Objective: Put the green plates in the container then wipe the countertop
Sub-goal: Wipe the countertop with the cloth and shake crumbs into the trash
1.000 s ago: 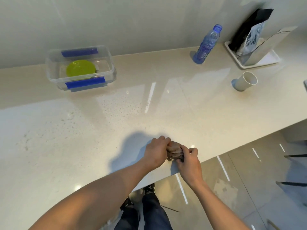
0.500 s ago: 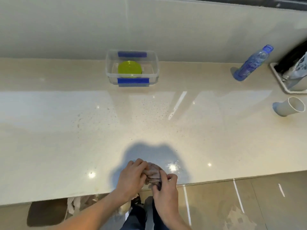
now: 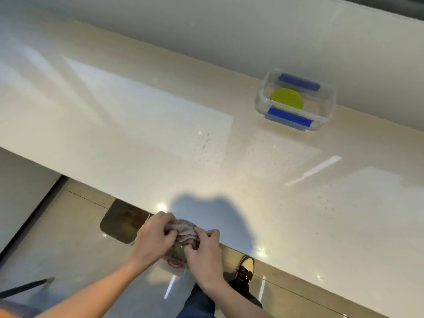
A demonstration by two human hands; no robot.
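Note:
A green plate (image 3: 287,98) lies inside the clear plastic container (image 3: 330,104) with blue clips, at the back right of the beige countertop (image 3: 160,134). At the counter's front edge my left hand (image 3: 154,237) and my right hand (image 3: 204,249) both grip a bunched greyish-pink cloth (image 3: 184,230) between them. The cloth sits at the edge, partly over the floor.
The wall runs behind the counter. Below the front edge are a glossy tiled floor, a dark square patch (image 3: 124,222) on it, and my shoe (image 3: 245,268). A dark bar (image 3: 25,286) lies at the lower left.
The view has swung left: the container now sits at the right, and the bottle and cup have left the frame. Both hands still hold the cloth at the counter's edge.

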